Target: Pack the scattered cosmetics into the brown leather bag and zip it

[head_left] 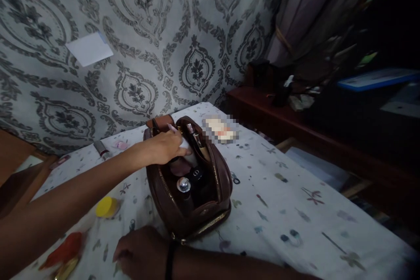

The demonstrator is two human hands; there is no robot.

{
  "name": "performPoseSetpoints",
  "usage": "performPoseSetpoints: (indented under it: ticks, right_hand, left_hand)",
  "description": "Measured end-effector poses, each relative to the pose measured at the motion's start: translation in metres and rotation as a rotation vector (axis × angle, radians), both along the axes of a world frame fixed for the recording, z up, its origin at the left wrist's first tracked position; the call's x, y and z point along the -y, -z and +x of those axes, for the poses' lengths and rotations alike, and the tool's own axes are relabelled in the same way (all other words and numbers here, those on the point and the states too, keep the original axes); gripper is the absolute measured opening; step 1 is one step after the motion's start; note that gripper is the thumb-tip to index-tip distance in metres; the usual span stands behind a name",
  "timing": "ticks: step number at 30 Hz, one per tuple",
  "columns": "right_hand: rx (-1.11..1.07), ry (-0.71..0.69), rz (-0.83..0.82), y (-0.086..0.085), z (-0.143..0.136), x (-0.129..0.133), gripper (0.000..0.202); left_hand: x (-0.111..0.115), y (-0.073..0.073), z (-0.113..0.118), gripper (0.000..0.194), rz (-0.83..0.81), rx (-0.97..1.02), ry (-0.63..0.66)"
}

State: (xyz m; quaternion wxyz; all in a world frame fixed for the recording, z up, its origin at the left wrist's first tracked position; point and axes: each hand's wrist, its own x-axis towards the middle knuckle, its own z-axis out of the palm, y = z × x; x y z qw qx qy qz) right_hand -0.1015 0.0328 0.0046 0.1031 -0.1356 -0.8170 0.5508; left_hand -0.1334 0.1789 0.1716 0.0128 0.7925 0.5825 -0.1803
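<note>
A brown zippered makeup bag (225, 179) stands unzipped on the bed or table cover. My left hand (167, 146) reaches over its far left rim, fingers closed on a white tube-like item (184, 142) at the bag's mouth; part of it is hidden by the fingers. Inside lie a silver-topped bottle (183, 185), a black compact (196, 173) with a logo, and slim tubes (193, 133) in a side pocket. Low in the picture, in shadow, my right hand (142, 251) rests in front of the bag with fingers curled. Nothing shows in it.
On the patterned white cloth (292, 210) lie a yellow cap or jar (106, 208), a red-orange item (67, 249) and a grey tube (102, 150) on the left. A blurred pale object (220, 129) lies behind the bag. A papered wall rises behind; dark red furniture (249, 105) stands right.
</note>
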Motion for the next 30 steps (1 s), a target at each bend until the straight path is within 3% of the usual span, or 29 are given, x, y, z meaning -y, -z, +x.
performPoseSetpoints:
  ticks: [7,12,16,23,30]
  right_hand:
    - [-0.017,-0.001,-0.031,-0.005,0.003,0.000,0.026]
    - [-0.003,0.019,-0.034,0.000,-0.001,0.001,0.026]
    - [0.004,0.020,-0.032,0.002,-0.003,0.002,0.029]
    - [-0.003,0.016,0.004,0.002,-0.004,0.001,0.030]
    - [-0.050,0.037,0.023,0.009,-0.005,0.003,0.027]
  left_hand:
    - [0.003,-0.001,0.004,0.043,-0.072,0.089,-0.006]
    - [0.004,0.000,0.003,0.036,-0.083,0.136,-0.045]
    - [0.003,-0.002,-0.001,0.039,-0.080,0.196,-0.001]
    - [0.004,-0.008,-0.001,0.058,-0.120,0.139,0.001]
    - [0.010,-0.021,0.010,0.051,-0.160,0.036,0.008]
